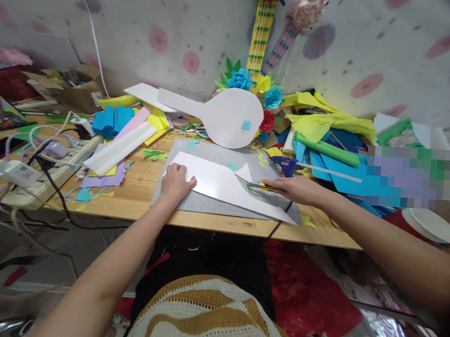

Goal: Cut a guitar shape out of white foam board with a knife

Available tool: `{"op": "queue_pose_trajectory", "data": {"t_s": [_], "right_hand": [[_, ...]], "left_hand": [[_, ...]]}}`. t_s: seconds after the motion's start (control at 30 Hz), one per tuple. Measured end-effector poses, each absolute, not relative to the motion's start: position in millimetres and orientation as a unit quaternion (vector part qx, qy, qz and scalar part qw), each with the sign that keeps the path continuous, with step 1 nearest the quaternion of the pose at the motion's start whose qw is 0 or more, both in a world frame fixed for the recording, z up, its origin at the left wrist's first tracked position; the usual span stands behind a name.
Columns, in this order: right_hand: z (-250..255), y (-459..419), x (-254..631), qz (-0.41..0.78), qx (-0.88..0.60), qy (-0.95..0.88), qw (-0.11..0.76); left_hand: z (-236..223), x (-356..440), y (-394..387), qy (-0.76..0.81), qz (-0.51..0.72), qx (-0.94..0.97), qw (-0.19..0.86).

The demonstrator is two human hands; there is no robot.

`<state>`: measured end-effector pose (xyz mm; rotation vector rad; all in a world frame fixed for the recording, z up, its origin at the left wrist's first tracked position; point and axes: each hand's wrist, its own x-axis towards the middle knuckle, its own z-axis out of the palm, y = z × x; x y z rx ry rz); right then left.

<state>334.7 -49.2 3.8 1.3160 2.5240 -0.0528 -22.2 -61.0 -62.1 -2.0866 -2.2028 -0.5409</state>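
A white foam board sheet (216, 180) lies on a grey cutting mat (211, 150), its right end narrowing to a point near the table's front edge. My left hand (178, 181) presses on the sheet's left part, thumb spread from the fingers, gripping nothing. In my right hand (290, 187), closed round the handle, is a yellow and black utility knife (266, 185). Its blade points left and meets the sheet where a small white corner (244, 171) sticks up. Behind the mat a white guitar-shaped cutout (228, 115) leans with a light blue scrap on it.
A blue glue gun (284, 165) with a white stick lies beyond my right hand. Power strips (49, 173) with tangled cables sit at left. Coloured paper (336, 160) is heaped at right, and a rolled white sheet (121, 147) lies left. Decorated paper guitars (260, 33) stand against the backdrop.
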Motion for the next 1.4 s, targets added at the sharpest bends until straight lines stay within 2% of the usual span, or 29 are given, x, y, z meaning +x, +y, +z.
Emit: {"op": "queue_pose_trajectory", "data": {"t_s": [0.2, 0.47, 0.6, 0.73, 0.8, 0.93, 1.07, 1.4], "right_hand": [[0.6, -31.6, 298.9, 0.025, 0.547, 0.836, 0.041], [-30.6, 17.5, 250.1, 0.041, 0.574, 0.817, 0.044], [-25.7, 22.6, 238.3, 0.054, 0.571, 0.819, -0.006], [-23.5, 27.4, 197.5, -0.020, 0.558, 0.826, -0.075], [-27.6, 32.4, 175.5, -0.079, 0.572, 0.814, -0.057], [-36.8, 43.0, 152.3, -0.108, 0.610, 0.784, -0.030], [-39.4, 48.8, 153.0, -0.123, 0.578, 0.806, -0.006], [-48.8, 41.0, 152.9, -0.107, 0.572, 0.813, -0.041]], "left_hand": [[-64.9, -26.7, -51.9, -0.700, -0.189, -0.687, 0.048], [-68.5, -40.2, -39.4, -0.628, -0.226, -0.743, 0.051], [-70.3, -26.3, -41.1, -0.546, -0.218, -0.809, 0.033], [-70.6, -10.7, -43.0, -0.494, -0.183, -0.850, 0.006], [-70.4, -7.7, -44.0, -0.490, -0.176, -0.854, -0.002], [-69.4, -8.6, -45.1, -0.495, -0.179, -0.850, -0.016], [-69.7, -9.9, -44.4, -0.497, -0.193, -0.846, -0.029], [-71.9, -9.0, -42.7, -0.497, -0.191, -0.846, -0.027]]}}
